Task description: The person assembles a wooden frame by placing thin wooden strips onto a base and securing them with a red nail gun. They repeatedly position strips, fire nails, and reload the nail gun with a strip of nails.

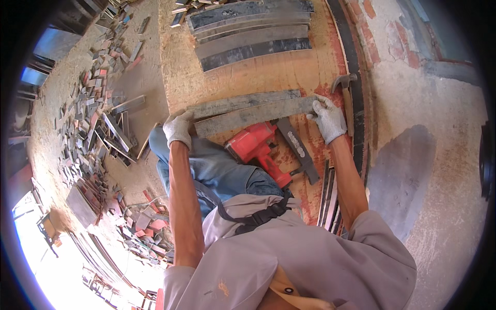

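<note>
Two grey, worn wooden strips lie across in front of me, at a slight angle to each other. My right hand [329, 120], in a white glove, pinches the right end of the nearer strip [253, 115]. My left hand [179, 129], gloved too, is closed at the left ends, where the nearer strip and the farther strip [243, 103] come close together. How its fingers sit on each strip is partly hidden. Just below the nearer strip rests a red nail gun [253, 143] with a dark magazine [298, 151], by my knee.
More grey strips [253, 45] lie side by side at the far end of the wooden work surface [248, 78]. A hammer [347, 95] lies along its right edge. Scattered wood offcuts [98, 88] cover the floor at left. Narrow strips [327, 194] stand beside my right forearm.
</note>
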`<state>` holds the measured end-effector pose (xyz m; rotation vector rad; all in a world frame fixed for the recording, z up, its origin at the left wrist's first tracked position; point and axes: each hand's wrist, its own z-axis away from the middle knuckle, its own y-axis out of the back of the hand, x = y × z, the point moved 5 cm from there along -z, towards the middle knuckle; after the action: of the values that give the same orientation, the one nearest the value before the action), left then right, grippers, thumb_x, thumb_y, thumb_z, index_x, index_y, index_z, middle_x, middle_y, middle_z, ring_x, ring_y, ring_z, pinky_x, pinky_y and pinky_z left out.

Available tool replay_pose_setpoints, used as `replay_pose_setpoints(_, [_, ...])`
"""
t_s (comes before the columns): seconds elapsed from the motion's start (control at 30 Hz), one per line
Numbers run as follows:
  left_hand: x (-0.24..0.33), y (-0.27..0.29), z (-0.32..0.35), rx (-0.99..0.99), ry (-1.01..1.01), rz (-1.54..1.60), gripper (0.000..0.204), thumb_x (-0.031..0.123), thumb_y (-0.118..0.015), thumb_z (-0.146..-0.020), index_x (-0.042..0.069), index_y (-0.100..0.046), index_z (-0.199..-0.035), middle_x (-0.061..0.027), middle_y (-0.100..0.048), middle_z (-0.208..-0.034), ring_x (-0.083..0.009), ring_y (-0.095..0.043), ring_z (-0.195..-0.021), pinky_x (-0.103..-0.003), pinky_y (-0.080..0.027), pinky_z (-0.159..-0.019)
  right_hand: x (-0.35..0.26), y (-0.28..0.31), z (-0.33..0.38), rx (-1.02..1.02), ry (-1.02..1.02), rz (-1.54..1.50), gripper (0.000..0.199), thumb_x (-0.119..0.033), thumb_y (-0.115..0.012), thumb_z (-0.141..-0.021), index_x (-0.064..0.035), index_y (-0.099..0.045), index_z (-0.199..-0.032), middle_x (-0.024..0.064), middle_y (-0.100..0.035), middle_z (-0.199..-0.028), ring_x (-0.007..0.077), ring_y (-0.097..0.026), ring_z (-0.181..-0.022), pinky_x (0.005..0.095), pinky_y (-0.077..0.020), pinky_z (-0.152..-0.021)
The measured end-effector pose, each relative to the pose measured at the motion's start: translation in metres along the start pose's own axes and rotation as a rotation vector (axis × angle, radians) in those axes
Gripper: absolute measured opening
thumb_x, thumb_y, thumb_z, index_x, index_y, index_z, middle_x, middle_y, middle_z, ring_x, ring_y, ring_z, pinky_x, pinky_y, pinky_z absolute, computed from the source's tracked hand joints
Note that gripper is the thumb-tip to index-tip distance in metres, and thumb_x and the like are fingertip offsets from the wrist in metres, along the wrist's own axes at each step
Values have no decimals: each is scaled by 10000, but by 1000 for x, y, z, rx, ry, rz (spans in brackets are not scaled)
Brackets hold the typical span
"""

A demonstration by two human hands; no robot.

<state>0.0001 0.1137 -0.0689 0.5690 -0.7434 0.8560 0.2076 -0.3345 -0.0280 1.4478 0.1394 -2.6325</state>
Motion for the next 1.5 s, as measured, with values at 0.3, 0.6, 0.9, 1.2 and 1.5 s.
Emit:
replay_pose_setpoints(0.3, [7,4,0,-29,-506,-359,416,-23,-793,-752,53,-791,-1161,-100,-792,-1074,-187,-736,-996,-322,-567,-930,22,3,18,73,-1,48,380,-155,-654,-1044,-23,-570,-1390,87,-711,-1117,169,-718,-900,289,-620,-692])
replay_pose_setpoints(0.6, [7,13,11,-17,-529,-492,287,13,-726,-845,9,-789,-1125,-89,-795,-1030,-155,-729,-942,-290,-568,-879,24,-18,27,116,-2,-49,345,-77,-644,-1021,13,-599,-1351,122,-687,-1129,210,-730,-857,307,-644,-668])
replay_pose_setpoints(0.9, [8,17,29,-15,-369,-215,388,179,-816,-880,-37,-752,-1196,-155,-782,-1129,-200,-730,-1015,-316,-556,-944,24,-30,24,149,18,-45,316,-69,-656,-1016,50,-611,-1305,133,-730,-1048,189,-741,-776,267,-640,-632])
replay_pose_setpoints(1.2, [4,12,35,33,-243,-168,387,170,-893,-814,-33,-789,-1127,-123,-797,-1070,-181,-725,-964,-303,-558,-902,20,-37,21,127,75,78,336,-78,-683,-1009,57,-650,-1314,108,-734,-1089,161,-730,-861,284,-651,-702])
replay_pose_setpoints(1.5, [0,16,25,81,-232,-150,370,90,-877,-803,-41,-780,-1135,-115,-786,-1034,-172,-719,-919,-298,-575,-852,11,-47,-7,122,103,67,288,-61,-714,-984,51,-700,-1249,95,-742,-1032,139,-712,-842,275,-633,-694])
